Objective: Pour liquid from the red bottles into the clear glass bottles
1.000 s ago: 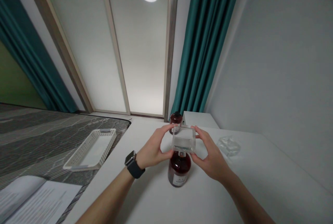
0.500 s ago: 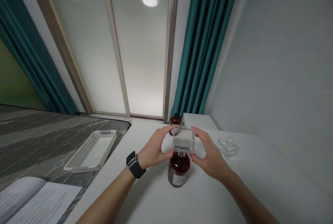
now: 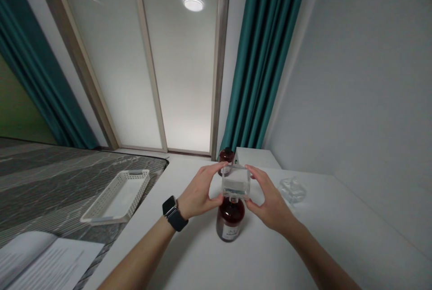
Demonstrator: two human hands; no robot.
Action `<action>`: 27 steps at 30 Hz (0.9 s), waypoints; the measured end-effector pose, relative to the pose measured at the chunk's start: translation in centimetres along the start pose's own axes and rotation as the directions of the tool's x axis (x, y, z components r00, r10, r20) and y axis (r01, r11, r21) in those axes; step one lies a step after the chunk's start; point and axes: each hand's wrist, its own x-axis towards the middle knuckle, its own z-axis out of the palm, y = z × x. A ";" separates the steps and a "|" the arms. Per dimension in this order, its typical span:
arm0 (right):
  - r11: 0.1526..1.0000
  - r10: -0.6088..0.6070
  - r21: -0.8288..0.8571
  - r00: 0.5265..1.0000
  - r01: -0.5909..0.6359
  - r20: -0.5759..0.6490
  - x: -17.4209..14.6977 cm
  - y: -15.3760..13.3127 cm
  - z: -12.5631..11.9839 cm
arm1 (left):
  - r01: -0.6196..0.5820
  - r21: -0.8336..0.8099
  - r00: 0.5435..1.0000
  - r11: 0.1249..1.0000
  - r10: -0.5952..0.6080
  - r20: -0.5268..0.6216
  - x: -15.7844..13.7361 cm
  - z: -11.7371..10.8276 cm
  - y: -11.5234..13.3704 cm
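Observation:
Between them my left hand (image 3: 202,191) and my right hand (image 3: 268,200) grip a small clear plastic box (image 3: 236,181) by its two sides, thumbs low and fingers at the upper corners. It is held over the neck of a dark red-brown bottle (image 3: 230,220) with a white label, which stands upright on the white table (image 3: 202,263). The box covers the bottle's top, so I cannot tell whether the two touch. Behind the box a second brown bottle (image 3: 226,155) with a black cap is partly hidden.
Crumpled clear plastic (image 3: 292,189) lies on the table to the right. A white box-like piece (image 3: 258,158) stands at the back. To the left are a white perforated basket (image 3: 118,195) and an open book (image 3: 57,261) on a dark striped surface (image 3: 67,182).
The whole view has shifted very slightly. Both hands keep the same hold on the clear box above the bottle.

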 end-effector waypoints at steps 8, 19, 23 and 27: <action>0.999 -0.031 -0.014 1.000 0.031 -0.004 -0.1 -0.1 0.0 | -0.048 0.036 0.999 0.998 0.049 -0.006 0.0 -0.1 0.0; 0.997 -0.067 -0.040 0.997 0.066 -0.025 -0.4 0.1 0.4 | -0.076 0.060 0.997 0.995 0.077 -0.010 0.0 -0.1 0.1; 0.995 -0.086 -0.050 0.996 0.084 -0.037 -0.4 0.0 0.3 | -0.095 0.063 0.995 0.994 0.096 -0.013 0.0 -0.1 0.1; 0.994 -0.094 -0.068 0.995 0.091 -0.042 -0.4 -0.1 0.3 | -0.100 0.069 0.995 0.993 0.102 -0.024 0.1 -0.2 0.2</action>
